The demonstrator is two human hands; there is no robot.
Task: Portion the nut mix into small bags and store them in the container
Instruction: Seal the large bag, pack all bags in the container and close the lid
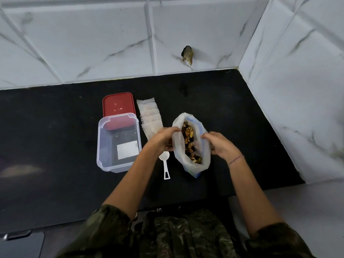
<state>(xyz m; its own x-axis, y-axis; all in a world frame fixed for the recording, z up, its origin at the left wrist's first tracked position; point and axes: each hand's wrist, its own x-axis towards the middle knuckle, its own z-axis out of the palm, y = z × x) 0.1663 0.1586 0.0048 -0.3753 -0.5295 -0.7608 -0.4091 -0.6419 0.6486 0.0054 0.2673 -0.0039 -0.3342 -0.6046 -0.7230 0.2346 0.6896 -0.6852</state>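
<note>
Nut mix bag (193, 165) stands on the black bench (55, 118) with its mouth open and the nut mix (189, 139) visible inside. Left hand (163, 135) has its grip pinched on the bag's left rim. Right hand (220, 144) has its grip curled on the bag's right rim. Between them, the 2 hands hold the mouth spread. The stack of small bags (149, 113) lies flat just left of the bag and a bit farther back, partly hidden by the left hand. The white scoop (165, 165) lies just left of the bag's near end, with its handle pointing toward the person. The clear container (99, 146) sits open, farther left of the bag. The red lid (118, 105) is left of the bag at the back.
</note>
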